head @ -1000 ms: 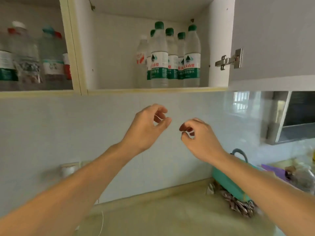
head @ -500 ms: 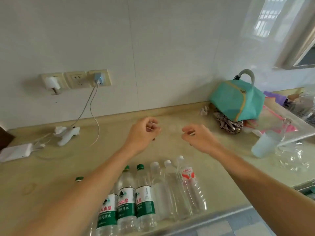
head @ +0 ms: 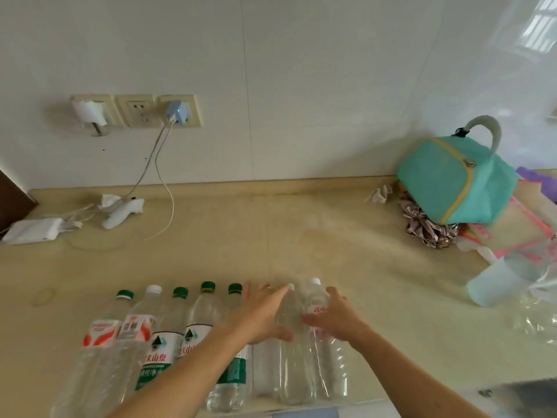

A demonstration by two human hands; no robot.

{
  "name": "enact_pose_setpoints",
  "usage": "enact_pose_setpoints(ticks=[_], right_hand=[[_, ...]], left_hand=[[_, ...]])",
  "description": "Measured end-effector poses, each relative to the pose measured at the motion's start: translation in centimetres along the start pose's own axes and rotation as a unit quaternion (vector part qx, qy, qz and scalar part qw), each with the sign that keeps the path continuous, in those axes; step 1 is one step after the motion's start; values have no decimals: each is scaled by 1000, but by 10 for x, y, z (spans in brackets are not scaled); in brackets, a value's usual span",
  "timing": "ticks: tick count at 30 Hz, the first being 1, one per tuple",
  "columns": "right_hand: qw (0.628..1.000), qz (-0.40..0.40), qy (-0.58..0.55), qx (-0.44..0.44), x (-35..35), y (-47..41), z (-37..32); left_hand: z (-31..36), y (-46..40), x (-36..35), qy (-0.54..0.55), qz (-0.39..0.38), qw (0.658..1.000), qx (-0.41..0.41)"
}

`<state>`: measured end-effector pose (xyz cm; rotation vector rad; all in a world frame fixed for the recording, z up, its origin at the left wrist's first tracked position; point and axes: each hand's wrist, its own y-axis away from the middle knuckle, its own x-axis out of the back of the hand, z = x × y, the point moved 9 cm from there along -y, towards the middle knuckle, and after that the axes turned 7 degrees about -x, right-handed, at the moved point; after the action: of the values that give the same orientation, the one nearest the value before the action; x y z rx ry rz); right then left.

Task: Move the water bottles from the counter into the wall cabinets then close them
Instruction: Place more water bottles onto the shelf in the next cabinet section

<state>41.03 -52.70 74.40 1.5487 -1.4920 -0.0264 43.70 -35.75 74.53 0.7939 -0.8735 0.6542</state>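
Several water bottles stand in a row at the counter's [head: 271, 236] front edge: red-labelled ones [head: 99, 333] at the left and green-capped, green-labelled ones [head: 164, 348] beside them. My left hand [head: 259, 315] lies over the top of a clear unlabelled bottle [head: 265, 366], hiding its cap, thumb across its right side. A second clear bottle [head: 291, 357] stands between my hands. My right hand [head: 334, 318] grips the shoulder of the rightmost bottle [head: 328, 363], which has a white cap and red print. The wall cabinets are out of view.
A teal bag [head: 452, 179] sits on crumpled wrappers at the back right. A pale blue cup [head: 494, 282] and clear plastic lie at the right edge. Chargers and cables [head: 120, 209] trail from the wall sockets [head: 141, 111] at the back left.
My view dropped from the open cabinets to the counter. Both hands came down from mid-air onto the bottles at the right end of the row.
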Motion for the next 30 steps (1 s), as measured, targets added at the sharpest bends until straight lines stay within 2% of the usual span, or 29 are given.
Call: enact_pose_setpoints(ticks=[7,14,17,20,22,25,30], right_hand=[[1000,20,-1,19,16,-11,9],[995,102,-5,-6,49,-19,29],[992,114,-39,-26,59,-25,44],[990,93,-91,-46,59,-32,57],[989,66,-118,-63,54,-35,61],[985,41,-145,-86,48,-40,64],[979,32,-182,-91,51,-43,66]], left_hand=[[12,-11,-4,-9,4,1000,-20],[36,-39,-4,-8,22,1000,-8],[41,-45,0,109,65,992,3],[41,-47,1,286,131,948,41],[40,-49,-7,297,138,940,91],[37,-56,-21,265,99,947,152],[29,-60,-24,361,101,909,181]])
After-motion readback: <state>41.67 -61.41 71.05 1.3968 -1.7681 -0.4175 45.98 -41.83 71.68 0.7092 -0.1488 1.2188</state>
